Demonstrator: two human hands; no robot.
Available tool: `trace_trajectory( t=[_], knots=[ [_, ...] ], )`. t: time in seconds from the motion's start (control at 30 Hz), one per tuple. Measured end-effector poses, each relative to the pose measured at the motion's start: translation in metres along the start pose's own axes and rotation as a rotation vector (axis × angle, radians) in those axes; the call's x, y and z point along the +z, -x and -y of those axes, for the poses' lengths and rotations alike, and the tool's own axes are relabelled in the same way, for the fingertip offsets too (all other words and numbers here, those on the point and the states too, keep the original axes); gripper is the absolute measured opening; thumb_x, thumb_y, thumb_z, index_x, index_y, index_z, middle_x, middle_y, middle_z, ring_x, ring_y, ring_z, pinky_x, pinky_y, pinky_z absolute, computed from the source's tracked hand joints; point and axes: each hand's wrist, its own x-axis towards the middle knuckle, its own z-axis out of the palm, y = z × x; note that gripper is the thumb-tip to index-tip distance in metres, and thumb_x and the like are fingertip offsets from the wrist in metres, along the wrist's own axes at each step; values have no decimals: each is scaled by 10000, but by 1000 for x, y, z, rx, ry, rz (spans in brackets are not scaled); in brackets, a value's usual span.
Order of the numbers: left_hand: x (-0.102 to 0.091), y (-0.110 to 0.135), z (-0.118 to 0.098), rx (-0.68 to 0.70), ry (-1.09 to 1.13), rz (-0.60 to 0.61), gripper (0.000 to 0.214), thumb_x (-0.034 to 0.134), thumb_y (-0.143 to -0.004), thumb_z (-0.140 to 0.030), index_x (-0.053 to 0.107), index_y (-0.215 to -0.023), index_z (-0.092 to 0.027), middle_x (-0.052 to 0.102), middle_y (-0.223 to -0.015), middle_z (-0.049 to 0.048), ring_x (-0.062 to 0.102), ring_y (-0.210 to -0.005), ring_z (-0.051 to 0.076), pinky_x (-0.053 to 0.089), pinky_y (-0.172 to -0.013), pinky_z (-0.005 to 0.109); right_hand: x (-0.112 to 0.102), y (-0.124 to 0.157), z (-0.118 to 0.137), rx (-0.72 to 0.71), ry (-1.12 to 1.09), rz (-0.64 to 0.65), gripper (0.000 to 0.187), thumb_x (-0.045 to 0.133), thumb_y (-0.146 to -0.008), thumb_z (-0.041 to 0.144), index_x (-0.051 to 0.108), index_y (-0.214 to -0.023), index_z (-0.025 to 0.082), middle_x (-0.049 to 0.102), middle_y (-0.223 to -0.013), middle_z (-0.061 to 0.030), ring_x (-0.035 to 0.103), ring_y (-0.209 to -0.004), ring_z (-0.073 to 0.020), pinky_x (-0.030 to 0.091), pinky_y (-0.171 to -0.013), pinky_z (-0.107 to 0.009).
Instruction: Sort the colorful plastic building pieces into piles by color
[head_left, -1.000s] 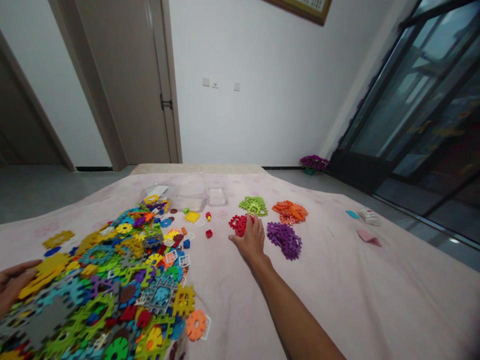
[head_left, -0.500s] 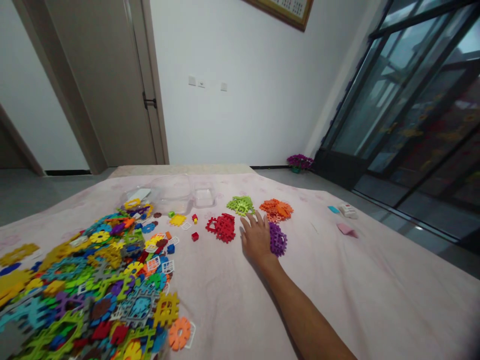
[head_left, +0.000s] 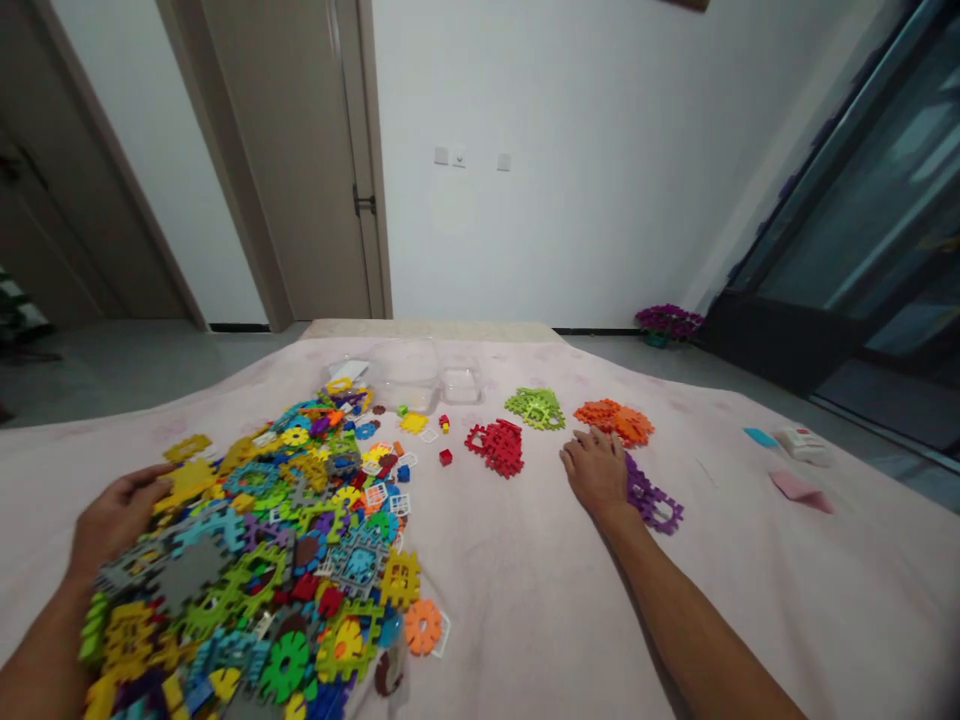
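My left hand (head_left: 124, 515) is at the left edge of a big mixed heap of plastic building pieces (head_left: 259, 535). Its thumb and fingers close on the edge of a flat yellow building piece (head_left: 189, 482). Palm down on the cloth, my right hand (head_left: 598, 470) lies with fingers slightly bent and apart, and nothing shows in it. Purple pieces (head_left: 656, 502) stick out beside its wrist, partly covered by the hand. An orange pile (head_left: 619, 420) is just beyond the fingertips. To the hand's left are a red pile (head_left: 499, 447) and, farther back, a lime-green pile (head_left: 535, 407).
Clear plastic containers (head_left: 461, 384) stand at the back of the pink cloth (head_left: 510, 580). Small loose blocks, such as a red one (head_left: 445, 457), lie between heap and piles. At right are a pink paper (head_left: 801, 491), a blue slip (head_left: 760, 437) and a white packet (head_left: 804, 445).
The view has turned left, and my left hand has come into sight at the heap. My right hand stays by the purple pile, its fingers less spread; more of the purple pieces shows.
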Motion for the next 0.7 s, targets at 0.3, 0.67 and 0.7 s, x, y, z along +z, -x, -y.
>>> trace_trajectory(
  t=[0.3,0.67,0.7],
  knots=[
    [-1,-2,18,84,18,177,637,617,-752,-508,650,-1289,-167,646,-905,28,566,-744,168,440,-637,243,-30,30,118,-410,-717,-29,192,551,-959,210,729,-1034,206,738,-1035,-82,634,-995,-228,464,-945,-398],
    [-4,4,18,66,77,253,618,603,-811,-489,601,-1341,-171,637,-978,30,561,-771,157,449,-673,247,-77,55,213,-354,-1034,591,366,784,-722,271,732,-1082,234,679,-965,-21,589,-840,-173,437,-733,-277],
    [-3,3,20,64,77,250,619,605,-811,-490,601,-1342,-173,639,-985,32,562,-777,159,450,-671,247,-77,56,212,-365,-1027,634,379,796,-707,284,734,-1078,237,675,-944,-13,580,-820,-168,426,-716,-271]
  ],
)
